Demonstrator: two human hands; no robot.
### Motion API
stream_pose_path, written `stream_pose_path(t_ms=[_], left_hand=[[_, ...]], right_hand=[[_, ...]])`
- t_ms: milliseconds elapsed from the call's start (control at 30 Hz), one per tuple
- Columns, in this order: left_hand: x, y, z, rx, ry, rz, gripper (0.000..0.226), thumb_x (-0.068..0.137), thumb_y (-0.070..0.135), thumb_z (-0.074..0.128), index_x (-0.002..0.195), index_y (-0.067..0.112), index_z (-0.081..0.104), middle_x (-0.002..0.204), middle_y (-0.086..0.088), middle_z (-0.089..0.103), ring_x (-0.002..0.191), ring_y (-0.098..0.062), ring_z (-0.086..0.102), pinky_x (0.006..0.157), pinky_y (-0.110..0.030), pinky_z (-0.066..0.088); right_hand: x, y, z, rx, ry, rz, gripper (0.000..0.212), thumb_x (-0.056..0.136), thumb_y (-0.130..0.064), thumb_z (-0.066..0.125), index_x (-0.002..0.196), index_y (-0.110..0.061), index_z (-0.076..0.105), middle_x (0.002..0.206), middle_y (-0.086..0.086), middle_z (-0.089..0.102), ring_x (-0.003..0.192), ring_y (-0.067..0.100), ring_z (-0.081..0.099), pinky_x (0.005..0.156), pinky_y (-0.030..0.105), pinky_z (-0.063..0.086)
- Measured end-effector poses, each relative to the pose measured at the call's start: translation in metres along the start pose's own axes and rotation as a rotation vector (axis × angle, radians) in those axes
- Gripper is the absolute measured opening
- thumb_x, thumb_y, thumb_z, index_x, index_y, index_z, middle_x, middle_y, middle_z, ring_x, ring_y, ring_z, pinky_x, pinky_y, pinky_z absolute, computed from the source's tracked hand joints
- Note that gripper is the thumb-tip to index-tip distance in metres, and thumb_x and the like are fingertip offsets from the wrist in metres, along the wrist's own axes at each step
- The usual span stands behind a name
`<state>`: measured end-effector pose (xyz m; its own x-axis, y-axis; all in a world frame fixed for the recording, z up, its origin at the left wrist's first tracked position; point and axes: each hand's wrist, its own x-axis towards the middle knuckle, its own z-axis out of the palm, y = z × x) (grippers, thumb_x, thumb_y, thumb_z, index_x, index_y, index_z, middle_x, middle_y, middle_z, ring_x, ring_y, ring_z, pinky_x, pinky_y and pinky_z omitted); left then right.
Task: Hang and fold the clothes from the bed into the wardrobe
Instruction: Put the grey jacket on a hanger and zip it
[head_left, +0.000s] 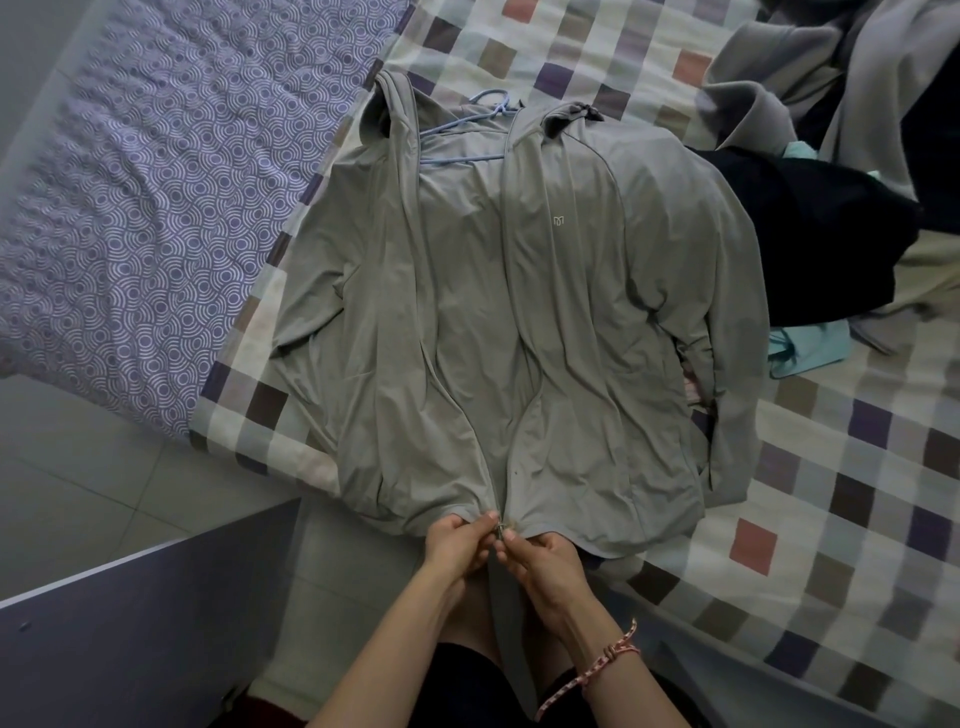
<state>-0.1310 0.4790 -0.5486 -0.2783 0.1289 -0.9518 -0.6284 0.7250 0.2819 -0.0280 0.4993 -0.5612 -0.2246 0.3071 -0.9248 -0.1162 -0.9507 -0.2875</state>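
A grey zip-up hooded jacket lies spread flat, front up, on the checkered bedsheet. A light blue hanger sits inside its neck, with the hook showing above the collar. The zipper is open along most of the front. At the bottom hem, my left hand pinches the left zipper edge and my right hand pinches the zipper end right beside it, fingertips nearly touching.
A pile of other clothes lies at the right: a black garment, a grey one and a mint-green piece. A purple patterned cover lies at the left. A dark grey furniture top stands at the lower left over a tiled floor.
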Motion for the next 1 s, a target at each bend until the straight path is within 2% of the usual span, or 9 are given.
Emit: stream_pose_path(t_ms=[600, 800, 1000], left_hand=[[0.005, -0.001, 0.0, 0.024, -0.009, -0.011, 0.024, 0.086, 0.006, 0.064, 0.065, 0.008, 0.054, 0.04, 0.006, 0.057, 0.035, 0.002, 0.051, 0.037, -0.01, 0.039], [0.006, -0.004, 0.001, 0.046, 0.009, 0.023, 0.026, 0.086, 0.006, 0.064, 0.064, 0.008, 0.052, 0.037, 0.006, 0.054, 0.032, 0.001, 0.049, 0.036, -0.01, 0.038], [0.01, -0.004, -0.001, 0.103, 0.014, 0.045, 0.026, 0.086, 0.007, 0.065, 0.063, 0.008, 0.052, 0.037, 0.007, 0.054, 0.033, 0.003, 0.05, 0.036, -0.01, 0.036]], right_hand=[[-0.002, -0.002, 0.0, -0.002, 0.043, 0.017, 0.013, 0.089, 0.009, 0.052, 0.079, 0.006, 0.06, 0.074, 0.015, 0.064, 0.059, 0.013, 0.064, 0.057, 0.018, 0.055], [0.001, 0.003, 0.002, -0.002, 0.093, -0.019, 0.006, 0.088, 0.009, 0.054, 0.091, 0.012, 0.059, 0.078, 0.019, 0.064, 0.059, 0.013, 0.064, 0.058, 0.018, 0.055], [0.0, 0.003, 0.005, -0.074, 0.161, -0.027, 0.004, 0.086, 0.008, 0.058, 0.083, 0.008, 0.061, 0.071, 0.015, 0.064, 0.055, 0.012, 0.062, 0.051, 0.017, 0.052]])
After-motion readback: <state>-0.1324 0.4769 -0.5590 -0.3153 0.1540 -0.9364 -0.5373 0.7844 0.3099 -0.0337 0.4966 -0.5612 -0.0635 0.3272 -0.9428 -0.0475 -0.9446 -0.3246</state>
